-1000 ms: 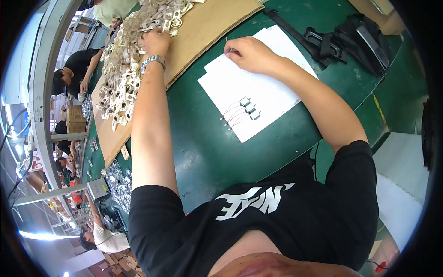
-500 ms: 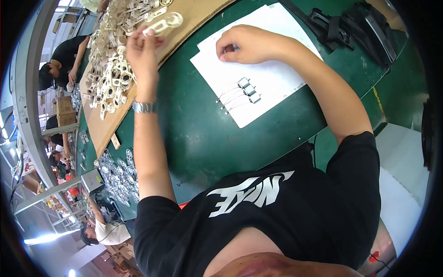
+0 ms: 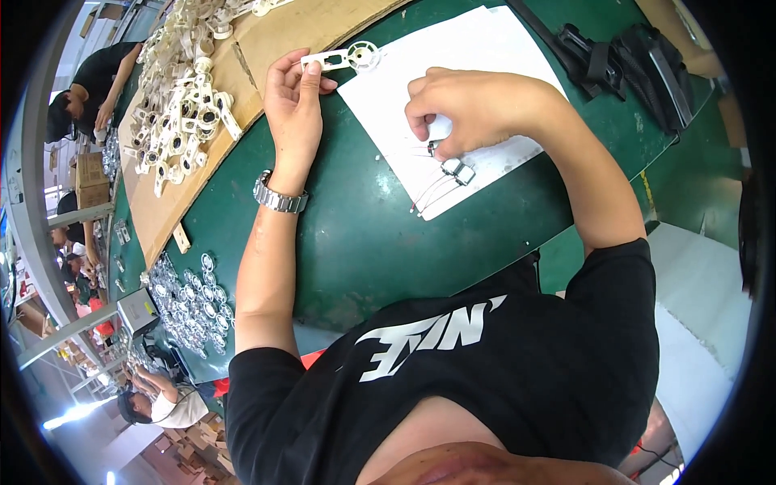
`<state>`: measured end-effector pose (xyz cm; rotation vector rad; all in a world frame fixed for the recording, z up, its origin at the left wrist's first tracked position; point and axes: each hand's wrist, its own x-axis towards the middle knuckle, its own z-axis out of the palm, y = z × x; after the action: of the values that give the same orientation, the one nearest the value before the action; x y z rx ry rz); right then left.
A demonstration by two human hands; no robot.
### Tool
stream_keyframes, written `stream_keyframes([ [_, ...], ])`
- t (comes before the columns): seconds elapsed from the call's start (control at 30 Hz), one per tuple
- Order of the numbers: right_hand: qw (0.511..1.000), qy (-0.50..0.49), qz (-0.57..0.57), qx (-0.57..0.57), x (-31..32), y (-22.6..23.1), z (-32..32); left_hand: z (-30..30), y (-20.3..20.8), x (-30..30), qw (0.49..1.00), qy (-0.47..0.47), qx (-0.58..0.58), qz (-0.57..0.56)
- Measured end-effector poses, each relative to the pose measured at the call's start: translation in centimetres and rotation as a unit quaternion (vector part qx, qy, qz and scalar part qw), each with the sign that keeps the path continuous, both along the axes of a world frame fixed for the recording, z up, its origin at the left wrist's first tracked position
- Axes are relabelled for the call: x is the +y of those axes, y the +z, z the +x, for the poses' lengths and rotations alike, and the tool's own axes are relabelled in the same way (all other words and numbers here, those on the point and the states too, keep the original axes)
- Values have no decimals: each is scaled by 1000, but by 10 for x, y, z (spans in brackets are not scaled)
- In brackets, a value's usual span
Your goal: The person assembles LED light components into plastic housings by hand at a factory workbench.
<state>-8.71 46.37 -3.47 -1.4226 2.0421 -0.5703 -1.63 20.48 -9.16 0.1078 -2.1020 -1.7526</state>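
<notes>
My left hand [image 3: 296, 101] holds a cream plastic frame [image 3: 335, 61] between thumb and fingers. The frame has a slotted bar at one end and an open ring at the other, and it is raised over the edge of the white paper sheets [image 3: 388, 89]. Over the paper, my right hand [image 3: 461, 113] pinches a small dark-edged part with thin wires [image 3: 432, 148], mostly covered by the fingertips. Beside it on the paper lie similar small wired parts [image 3: 458, 171], rectangular with pale faces, their thin leads trailing toward the lower left.
A heap of cream plastic frames [image 3: 182, 121] covers cardboard [image 3: 267, 40] at the far left. Shiny round parts [image 3: 194, 303] are piled on the green table [image 3: 356, 242] at left. A black strap with buckles [image 3: 586, 61] lies far right. Other people sit beyond the left side.
My left hand has come away from the heap, moving right with the cream frame. My right hand has shifted down to the small wired parts and closed on one.
</notes>
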Motion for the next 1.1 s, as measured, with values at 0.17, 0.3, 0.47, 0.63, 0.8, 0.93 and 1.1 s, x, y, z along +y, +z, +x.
stream_keyframes([
  [0.17,997,-24,-20,65,-2,-1,6,1,2,2,1000,2,10,5],
  [0.3,985,-111,-129,-11,-4,3,-8,2,2,-2,999,10,6,38],
  [0.47,946,-203,-251,-19,-10,-1,-18,2,1,-1,997,5,7,82],
  [0.63,923,-246,-294,43,-16,-15,-24,2,3,0,997,2,6,79],
  [0.8,910,-253,-312,106,-19,-20,-22,3,3,1,998,3,3,70],
  [0.93,919,-238,-287,131,-18,-22,-22,4,4,4,999,6,4,49],
  [1.1,918,-241,-275,153,-18,-20,-21,4,3,4,998,5,2,56],
])
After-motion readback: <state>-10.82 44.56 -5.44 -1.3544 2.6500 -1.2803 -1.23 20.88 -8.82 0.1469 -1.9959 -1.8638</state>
